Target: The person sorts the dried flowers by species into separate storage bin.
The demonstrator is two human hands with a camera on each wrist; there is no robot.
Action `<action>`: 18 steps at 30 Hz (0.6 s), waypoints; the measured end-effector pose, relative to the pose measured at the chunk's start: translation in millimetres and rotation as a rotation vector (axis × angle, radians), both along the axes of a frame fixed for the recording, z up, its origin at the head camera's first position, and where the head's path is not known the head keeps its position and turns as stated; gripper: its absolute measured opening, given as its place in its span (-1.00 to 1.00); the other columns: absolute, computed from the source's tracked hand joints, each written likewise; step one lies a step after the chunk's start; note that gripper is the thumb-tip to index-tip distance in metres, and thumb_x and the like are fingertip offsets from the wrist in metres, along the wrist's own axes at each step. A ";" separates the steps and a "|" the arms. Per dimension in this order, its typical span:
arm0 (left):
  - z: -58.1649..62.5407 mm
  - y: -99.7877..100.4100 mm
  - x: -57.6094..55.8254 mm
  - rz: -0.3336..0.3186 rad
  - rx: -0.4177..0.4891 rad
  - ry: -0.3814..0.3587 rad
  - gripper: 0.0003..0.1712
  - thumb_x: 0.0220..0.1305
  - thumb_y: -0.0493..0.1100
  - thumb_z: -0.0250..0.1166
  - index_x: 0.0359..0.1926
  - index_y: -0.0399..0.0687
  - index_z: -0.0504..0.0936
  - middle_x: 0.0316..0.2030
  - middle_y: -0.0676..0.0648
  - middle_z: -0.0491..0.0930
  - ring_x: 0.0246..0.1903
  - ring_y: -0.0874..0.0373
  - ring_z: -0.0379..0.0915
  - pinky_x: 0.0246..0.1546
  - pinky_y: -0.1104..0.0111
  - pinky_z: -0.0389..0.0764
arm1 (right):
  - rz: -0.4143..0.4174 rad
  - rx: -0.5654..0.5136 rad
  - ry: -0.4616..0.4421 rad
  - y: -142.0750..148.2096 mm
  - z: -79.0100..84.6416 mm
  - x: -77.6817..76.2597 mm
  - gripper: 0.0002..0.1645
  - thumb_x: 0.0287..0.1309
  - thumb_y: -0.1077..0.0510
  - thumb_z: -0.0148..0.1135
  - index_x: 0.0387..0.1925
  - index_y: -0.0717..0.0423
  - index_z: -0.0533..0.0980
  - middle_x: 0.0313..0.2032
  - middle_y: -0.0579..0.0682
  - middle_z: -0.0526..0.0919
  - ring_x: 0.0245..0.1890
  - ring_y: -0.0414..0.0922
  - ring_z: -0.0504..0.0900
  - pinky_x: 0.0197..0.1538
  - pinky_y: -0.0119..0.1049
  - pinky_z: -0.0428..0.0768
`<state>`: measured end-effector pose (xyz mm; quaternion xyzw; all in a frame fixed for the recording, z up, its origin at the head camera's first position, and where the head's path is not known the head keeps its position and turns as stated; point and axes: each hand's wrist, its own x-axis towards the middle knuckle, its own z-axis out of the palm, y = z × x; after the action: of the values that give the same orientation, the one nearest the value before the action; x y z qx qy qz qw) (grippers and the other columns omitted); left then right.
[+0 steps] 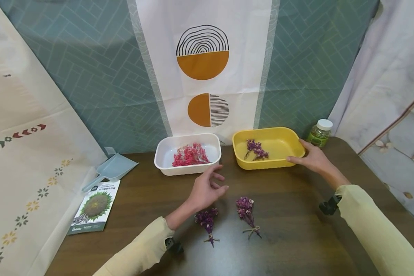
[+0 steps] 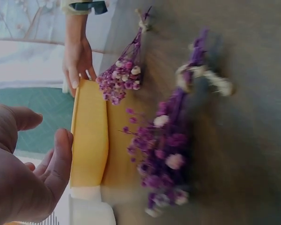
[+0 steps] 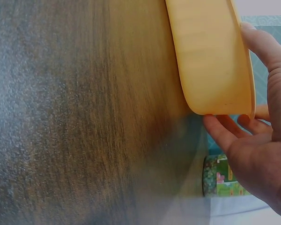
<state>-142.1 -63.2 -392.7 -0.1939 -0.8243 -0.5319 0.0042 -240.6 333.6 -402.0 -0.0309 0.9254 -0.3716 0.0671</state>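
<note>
My right hand (image 1: 314, 156) holds the right end of a yellow plastic basin (image 1: 279, 165), thumb on the near rim and fingers around the end wall. Inside that basin lie small purple dried flowers (image 1: 256, 149). My left hand (image 1: 207, 188) hangs in the air just in front of a white basin (image 1: 165, 168), fingers loosely bent and nothing between them. Red dried flowers (image 1: 190, 155) fill part of the white basin. Two purple dried flower bunches, one to the left (image 1: 206, 219) and one to the right (image 1: 245, 209), lie on the table, each tied with twine.
A lidded jar (image 1: 319, 134) stands behind the right hand at the table's back right. On the left, a light blue dustpan (image 1: 115, 168) overlaps a seed packet (image 1: 96, 209). Hanging cloths (image 1: 296, 76) border the brown table (image 1: 141, 199) at the back and sides.
</note>
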 end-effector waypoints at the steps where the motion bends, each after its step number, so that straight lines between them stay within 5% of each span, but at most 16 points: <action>1: -0.9 -3.3 2.5 0.010 -0.006 -0.006 -0.28 0.16 -0.35 0.43 0.34 -0.23 0.39 -0.12 -0.24 0.67 -0.32 0.01 0.68 -0.38 0.38 0.67 | -0.001 0.003 0.003 0.2 0.0 0.0 0.38 0.13 -0.32 0.37 0.53 0.34 -0.22 0.45 0.49 -0.03 0.38 0.43 0.08 0.31 0.35 0.16; 18: -15.6 -37.5 39.2 0.154 -0.071 -0.036 -0.32 0.17 -0.28 0.46 0.31 -0.14 0.44 -0.08 -0.26 0.62 -0.32 0.09 0.65 -0.39 0.36 0.65 | -0.004 0.014 0.000 -0.3 -2.2 -1.7 0.39 0.13 -0.34 0.36 0.53 0.35 -0.24 0.46 0.50 -0.07 0.39 0.45 0.03 0.31 0.38 0.11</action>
<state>-102.9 -100.7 -408.3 -0.1204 -0.8549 -0.5041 0.0232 -242.3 333.3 -404.2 -0.0285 0.9281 -0.3652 0.0667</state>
